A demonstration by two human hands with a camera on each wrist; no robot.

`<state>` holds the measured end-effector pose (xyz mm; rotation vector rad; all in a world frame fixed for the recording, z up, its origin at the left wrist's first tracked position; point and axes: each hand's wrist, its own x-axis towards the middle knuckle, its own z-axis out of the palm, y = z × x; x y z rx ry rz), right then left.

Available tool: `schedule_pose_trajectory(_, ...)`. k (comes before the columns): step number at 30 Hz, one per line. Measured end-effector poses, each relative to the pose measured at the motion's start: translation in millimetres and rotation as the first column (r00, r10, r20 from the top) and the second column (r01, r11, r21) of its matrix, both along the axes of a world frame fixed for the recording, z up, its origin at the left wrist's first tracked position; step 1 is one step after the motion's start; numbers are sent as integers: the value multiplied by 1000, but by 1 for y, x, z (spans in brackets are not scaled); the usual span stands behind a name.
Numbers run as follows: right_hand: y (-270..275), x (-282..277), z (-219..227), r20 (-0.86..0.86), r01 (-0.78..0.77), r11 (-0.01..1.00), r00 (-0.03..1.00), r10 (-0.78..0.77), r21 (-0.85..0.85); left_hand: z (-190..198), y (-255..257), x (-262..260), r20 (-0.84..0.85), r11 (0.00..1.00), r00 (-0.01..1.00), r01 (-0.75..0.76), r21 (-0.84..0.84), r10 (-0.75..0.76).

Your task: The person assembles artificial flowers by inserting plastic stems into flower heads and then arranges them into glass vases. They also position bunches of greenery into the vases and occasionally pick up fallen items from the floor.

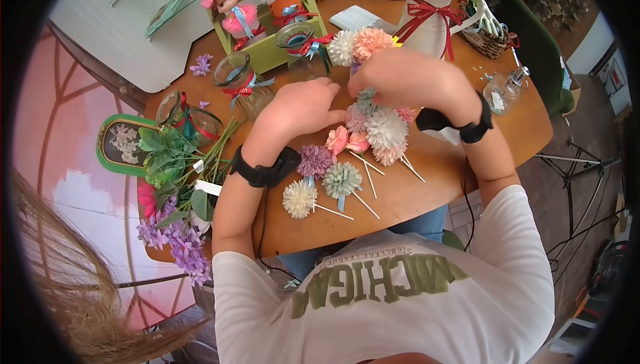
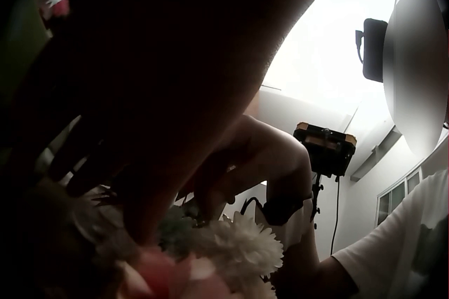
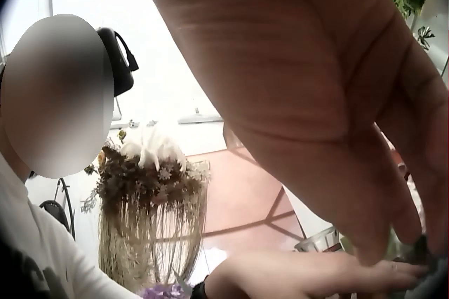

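Observation:
My left hand reaches in over the table, fingers extended and thumb at the edge of a cluster of artificial pompom flowers. Opposite it, my right hand has its fingers curled down, thumb and fingertips pinching a grey-green pompom flower. Around that flower sit a white pompom, a pale pink pompom and pink roses. Nearer the body lie a purple pompom, a green pompom and a cream pompom, with white sticks beside them. In the left wrist view the left hand is very dark.
Glass jars with ribbons, one a clear jar, stand behind the left hand. A green box holds two dolls. Leafy stems and purple blossoms lie at left. A ribboned white pot and glass bottle stand at right.

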<state>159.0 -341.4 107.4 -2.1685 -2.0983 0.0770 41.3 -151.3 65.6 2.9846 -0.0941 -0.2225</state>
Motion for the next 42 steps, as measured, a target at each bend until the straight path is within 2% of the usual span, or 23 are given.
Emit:
schedule_pose_trajectory(4, 16, -3, -30, 127, 60, 995, 991, -50, -76, 9, -6, -5, 83, 999, 997, -3, 39, -1)
schedule_pose_trajectory(6, 19, -6, -34, 241, 109, 981, 968, -69, -159, 15, -11, -11, 242, 997, 970, -30, 67, 13)
schedule_pose_trajectory(7, 18, -8, -33, 214, 108, 985, 974, -77, -134, 19, -14, -13, 245, 997, 969, -27, 72, 9)
schedule_pose_trajectory(9, 15, -7, -31, 213, 106, 989, 974, -84, -98, 24, -21, -12, 415, 995, 909, 0, -102, 42)
schedule_pose_trajectory(10, 14, -7, -30, 209, 102, 992, 974, -86, -67, 23, -24, -9, 417, 995, 908, 3, -99, 38)
schedule_pose_trajectory(12, 8, -6, -17, 254, 139, 987, 960, -116, -76, 18, -27, -2, 661, 959, 750, 183, -217, 6)
schedule_pose_trajectory(14, -5, -5, 1, 301, 178, 980, 942, -145, -83, 11, -25, 6, 674, 950, 738, 233, -209, -32)
schedule_pose_trajectory(16, -29, -2, 19, 274, 121, 952, 940, -201, 282, 5, -25, 11, 685, 938, 725, 282, -203, -70)
schedule_pose_trajectory(18, -52, -1, 43, 237, 153, 891, 932, -274, 427, 1, -26, 14, 644, 924, 746, 347, -159, -170)
schedule_pose_trajectory(20, -67, 10, 59, 187, 176, 794, 921, -341, 583, 0, -30, 14, 600, 925, 777, 347, -153, -192)
schedule_pose_trajectory(22, -76, 14, 71, -9, 320, 674, 907, -421, 666, -2, -34, 14, 553, 925, 804, 351, -146, -218)
schedule_pose_trajectory(23, -82, 15, 81, 51, 162, 617, 948, -313, 770, -3, -34, 14, 573, 935, 792, 334, -119, -210)
schedule_pose_trajectory(26, -83, 7, 88, -25, 238, 594, 939, -344, 768, -6, -34, 15, 574, 952, 797, 291, -91, -189)
schedule_pose_trajectory(28, -76, 17, 79, -15, 232, 598, 938, -345, 767, -8, -33, 14, 555, 961, 814, 262, -87, -172)
schedule_pose_trajectory(30, -67, 29, 70, -39, 223, 653, 958, -284, 724, -9, -33, 13, 463, 976, 883, 160, -146, -76)
schedule_pose_trajectory(31, -62, 36, 68, -95, 266, 702, 957, -273, 660, -10, -32, 14, 460, 976, 884, 165, -140, -83)
schedule_pose_trajectory(32, -55, 46, 60, -100, 272, 697, 956, -277, 663, -11, -30, 15, 479, 980, 874, 159, -118, -84)
schedule_pose_trajectory(34, -40, 62, 40, 42, 207, 680, 943, -331, 704, -14, -23, 17, 496, 984, 864, 154, -94, -88)
schedule_pose_trajectory(36, -38, 69, 35, 46, 218, 682, 937, -347, 698, -19, -17, 18, 539, 989, 834, 146, -16, -115)
schedule_pose_trajectory(39, -36, 73, 34, 38, 234, 707, 937, -346, 668, -18, -17, 18, 502, 990, 859, 135, -31, -101)
schedule_pose_trajectory(41, -33, 78, 32, -26, 278, 774, 947, -321, 569, -20, -16, 19, 504, 991, 858, 130, -31, -97)
schedule_pose_trajectory(42, -30, 79, 30, -26, 279, 775, 947, -322, 567, -21, -16, 20, 504, 992, 858, 126, -28, -95)
